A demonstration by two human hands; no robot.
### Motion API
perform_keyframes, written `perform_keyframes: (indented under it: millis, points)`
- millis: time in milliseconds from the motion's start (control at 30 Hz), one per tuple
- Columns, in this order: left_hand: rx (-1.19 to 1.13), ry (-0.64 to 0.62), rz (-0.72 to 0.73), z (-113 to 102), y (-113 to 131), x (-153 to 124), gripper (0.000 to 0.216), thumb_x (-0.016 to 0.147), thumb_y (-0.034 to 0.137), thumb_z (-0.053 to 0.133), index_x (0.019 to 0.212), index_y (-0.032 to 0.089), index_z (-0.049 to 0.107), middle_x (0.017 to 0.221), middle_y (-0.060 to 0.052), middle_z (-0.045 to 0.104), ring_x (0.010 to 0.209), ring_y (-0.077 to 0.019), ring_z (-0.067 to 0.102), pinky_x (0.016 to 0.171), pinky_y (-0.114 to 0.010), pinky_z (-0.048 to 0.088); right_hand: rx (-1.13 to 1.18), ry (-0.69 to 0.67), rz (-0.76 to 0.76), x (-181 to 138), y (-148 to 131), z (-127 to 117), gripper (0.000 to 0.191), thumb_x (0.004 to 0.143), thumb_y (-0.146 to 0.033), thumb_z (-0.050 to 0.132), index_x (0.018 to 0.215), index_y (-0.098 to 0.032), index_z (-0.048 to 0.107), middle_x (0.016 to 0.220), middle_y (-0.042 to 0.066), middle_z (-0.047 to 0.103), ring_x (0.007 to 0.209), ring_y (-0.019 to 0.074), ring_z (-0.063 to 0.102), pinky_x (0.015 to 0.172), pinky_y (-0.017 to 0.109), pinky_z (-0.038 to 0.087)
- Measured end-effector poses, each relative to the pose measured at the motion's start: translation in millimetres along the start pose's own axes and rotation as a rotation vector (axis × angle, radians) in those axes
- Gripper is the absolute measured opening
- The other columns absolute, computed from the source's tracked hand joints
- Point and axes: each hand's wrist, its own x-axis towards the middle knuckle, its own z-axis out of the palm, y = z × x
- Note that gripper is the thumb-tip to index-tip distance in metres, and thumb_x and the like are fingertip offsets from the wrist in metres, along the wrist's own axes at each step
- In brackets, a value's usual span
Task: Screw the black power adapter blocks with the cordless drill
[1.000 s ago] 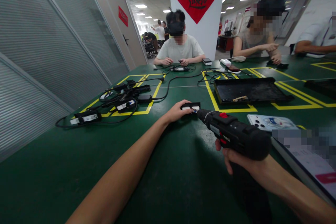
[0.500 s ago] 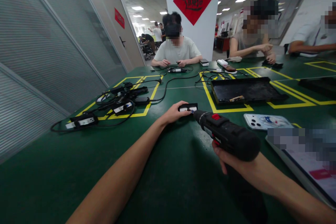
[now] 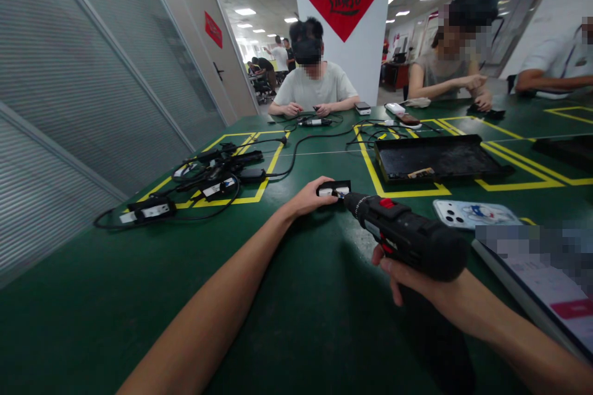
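Observation:
My left hand [image 3: 311,197] is closed on the left end of a small black casing with white parts inside [image 3: 343,186], holding it on the green table. In my right hand [image 3: 428,287] is a black cordless drill with red switches [image 3: 407,231], gripped by its handle. Its chuck points left and away from me, at the casing's right end. The bit's tip is too small to tell whether it touches. The index finger shows in front of the handle, by the trigger.
Black adapters and cables [image 3: 217,176] lie tangled at left inside yellow tape. A black tray [image 3: 433,157] stands at back right. A phone [image 3: 475,214] and a tablet-like screen [image 3: 532,296] lie at right. A person [image 3: 312,83] works opposite, another person [image 3: 447,77] farther right.
The view has shifted slightly. The index finger of my right hand shows more, a little forward of the trigger. The drill and casing remain together in nearly the same place.

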Motion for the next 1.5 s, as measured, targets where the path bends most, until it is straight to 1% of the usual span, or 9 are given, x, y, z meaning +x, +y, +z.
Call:
perform_keyframes:
  millis: [300, 633, 800, 933, 1000, 1067, 1167, 1267, 1500]
  points:
    - [0.003, -0.004, 0.033, -2.0, 1.4, -0.7, 0.046, 0.072, 0.031, 0.053, 0.115, 0.015, 0.05, 0.105, -0.005, 0.057, 0.092, -0.0183, 0.053, 0.084, -0.031, 0.042, 0.04, -0.016, 0.045, 0.1, -2.3, -0.3, 0.025, 0.088, -0.037, 0.052, 0.105, -0.019, 0.054, 0.065, -0.003, 0.06, 0.062, 0.0142, 0.058, 0.065, 0.03, 0.045]
    - [0.022, 0.01, 0.029, 1.2, -0.3, 0.1, 0.052, 0.068, 0.033, 0.062, 0.115, 0.016, 0.048, 0.097, -0.002, 0.057, 0.083, -0.015, 0.053, 0.076, -0.026, 0.043, -0.007, -0.004, 0.035, 0.4, -2.1, -0.4, 0.028, 0.087, -0.043, 0.051, 0.1, -0.019, 0.057, 0.065, -0.002, 0.06, 0.061, 0.015, 0.057, 0.065, 0.032, 0.042]
    - [0.04, 0.034, 0.009, 2.1, 0.0, 0.7, 0.052, 0.068, 0.037, 0.063, 0.114, 0.017, 0.05, 0.097, -0.003, 0.058, 0.084, -0.0158, 0.054, 0.076, -0.028, 0.044, 0.002, -0.004, 0.021, 2.0, 2.9, -0.9, 0.033, 0.087, -0.047, 0.05, 0.105, -0.02, 0.056, 0.06, -0.003, 0.058, 0.061, 0.0161, 0.056, 0.066, 0.034, 0.042]
    - [0.042, 0.041, -0.022, 1.8, 3.3, -0.5, 0.054, 0.07, 0.044, 0.06, 0.115, 0.017, 0.05, 0.098, -0.004, 0.06, 0.085, -0.0172, 0.056, 0.076, -0.029, 0.046, 0.059, -0.004, 0.01, 2.1, 7.7, -0.3, 0.035, 0.086, -0.047, 0.051, 0.11, -0.022, 0.054, 0.083, 0.001, 0.065, 0.059, 0.0136, 0.056, 0.064, 0.034, 0.043]
    - [0.042, 0.04, -0.02, 1.5, 4.5, -1.0, 0.055, 0.07, 0.047, 0.06, 0.115, 0.017, 0.05, 0.1, -0.005, 0.06, 0.087, -0.018, 0.056, 0.077, -0.03, 0.046, 0.072, 0.005, -0.009, 1.7, 9.3, 0.0, 0.035, 0.086, -0.047, 0.053, 0.111, -0.023, 0.053, 0.1, 0.004, 0.064, 0.058, 0.0115, 0.056, 0.067, 0.034, 0.044]
    - [0.044, 0.046, -0.012, 1.5, 5.0, -1.1, 0.055, 0.07, 0.048, 0.06, 0.115, 0.017, 0.051, 0.101, -0.005, 0.06, 0.089, -0.0186, 0.056, 0.078, -0.03, 0.046, 0.067, 0.009, -0.009, 1.8, 10.0, 0.3, 0.037, 0.085, -0.047, 0.053, 0.113, -0.023, 0.053, 0.107, 0.005, 0.063, 0.058, 0.011, 0.056, 0.069, 0.035, 0.045]
    - [0.041, 0.061, -0.01, 2.2, 4.9, -0.9, 0.057, 0.069, 0.049, 0.062, 0.114, 0.017, 0.051, 0.101, -0.005, 0.06, 0.09, -0.0188, 0.056, 0.079, -0.031, 0.046, 0.056, 0.019, 0.002, 2.9, 9.3, 0.8, 0.038, 0.085, -0.049, 0.053, 0.113, -0.022, 0.053, 0.085, 0.002, 0.066, 0.057, 0.0133, 0.057, 0.068, 0.035, 0.044]
    - [0.036, 0.069, -0.019, 3.2, 4.6, -0.3, 0.058, 0.068, 0.049, 0.063, 0.114, 0.016, 0.051, 0.102, -0.006, 0.06, 0.09, -0.0191, 0.056, 0.081, -0.032, 0.045, 0.01, 0.03, 0.019, 3.6, 7.7, 1.4, 0.034, 0.086, -0.049, 0.05, 0.102, -0.02, 0.056, 0.061, -0.002, 0.06, 0.058, 0.0157, 0.056, 0.065, 0.035, 0.043]
    - [0.059, 0.075, -0.023, 3.0, 3.6, 1.9, 0.057, 0.068, 0.049, 0.063, 0.113, 0.015, 0.053, 0.102, -0.006, 0.06, 0.09, -0.0191, 0.057, 0.081, -0.031, 0.046, -0.099, 0.041, 0.034, 1.1, 5.2, 0.5, 0.028, 0.089, -0.044, 0.046, 0.077, -0.021, 0.058, 0.06, 0.0, 0.061, 0.065, 0.0181, 0.058, 0.071, 0.036, 0.042]
